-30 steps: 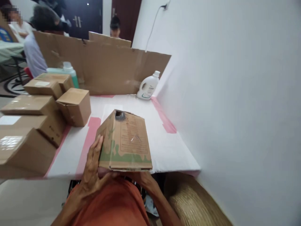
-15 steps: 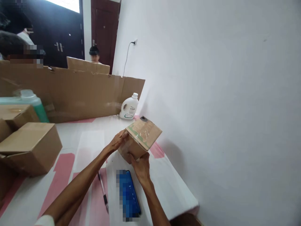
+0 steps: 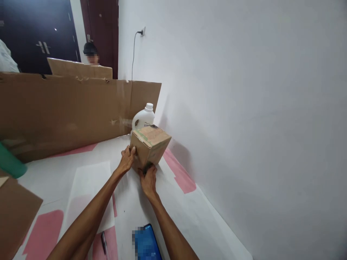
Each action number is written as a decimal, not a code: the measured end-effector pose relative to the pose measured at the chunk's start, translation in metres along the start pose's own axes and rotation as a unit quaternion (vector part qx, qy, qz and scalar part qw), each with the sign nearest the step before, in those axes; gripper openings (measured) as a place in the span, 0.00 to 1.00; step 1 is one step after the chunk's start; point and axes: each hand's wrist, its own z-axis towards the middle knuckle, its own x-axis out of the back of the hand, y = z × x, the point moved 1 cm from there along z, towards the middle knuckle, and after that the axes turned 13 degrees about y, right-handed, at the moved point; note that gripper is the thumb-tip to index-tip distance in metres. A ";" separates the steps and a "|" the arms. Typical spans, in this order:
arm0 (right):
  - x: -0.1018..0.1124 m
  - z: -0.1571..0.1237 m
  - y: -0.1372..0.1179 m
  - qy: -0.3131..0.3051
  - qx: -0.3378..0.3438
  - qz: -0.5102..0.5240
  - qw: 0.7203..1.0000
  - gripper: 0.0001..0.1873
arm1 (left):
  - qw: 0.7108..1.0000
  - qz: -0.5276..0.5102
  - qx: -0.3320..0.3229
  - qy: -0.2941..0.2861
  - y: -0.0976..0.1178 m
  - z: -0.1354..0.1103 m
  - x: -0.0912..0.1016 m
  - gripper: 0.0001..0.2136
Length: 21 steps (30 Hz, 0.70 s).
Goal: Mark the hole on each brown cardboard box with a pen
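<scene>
A small cardboard box (image 3: 151, 146) with tape and green print on its top is between my two hands, close to the wall. My left hand (image 3: 127, 159) presses on its left side, thumb against the near face. With my right hand (image 3: 148, 178) I grip the lower near corner, where a dark patch shows at my fingertips. The box hides the lower part of a white jug (image 3: 144, 117) with a handle, standing right behind it. Whether the box's underside touches the table cannot be made out.
A tall cardboard panel (image 3: 70, 112) runs along the table's back. On the near side lie a phone (image 3: 148, 243) and a pen (image 3: 104, 242). Another cardboard box (image 3: 18, 216) and a green bottle (image 3: 11, 160) are at left. A person (image 3: 91, 54) is beyond the panel.
Both hands have carried the box farther back along the table, closer to the white jug, and it has turned so more of its sides show. The view has shifted right.
</scene>
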 end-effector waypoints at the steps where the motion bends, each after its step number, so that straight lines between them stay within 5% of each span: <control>1: -0.007 0.005 -0.001 0.005 -0.004 0.000 1.000 0.44 | 1.000 0.000 0.005 0.013 0.000 0.007 -0.004 0.21; 7: -0.040 0.035 -0.004 0.024 -0.030 -0.003 0.999 0.42 | 0.999 -0.017 0.013 0.027 0.011 0.038 -0.026 0.21; 11: -0.056 0.055 -0.006 0.013 -0.032 0.001 0.999 0.37 | 0.999 -0.027 0.019 -0.003 0.017 0.035 -0.020 0.21; 15: -0.061 0.075 -0.004 0.008 -0.050 -0.004 0.999 0.31 | 0.998 -0.025 0.050 -0.038 0.017 0.003 0.005 0.22; 21: -0.050 0.097 0.002 -0.007 -0.053 0.010 0.999 0.37 | 0.989 -0.014 0.109 -0.097 0.010 -0.076 0.071 0.31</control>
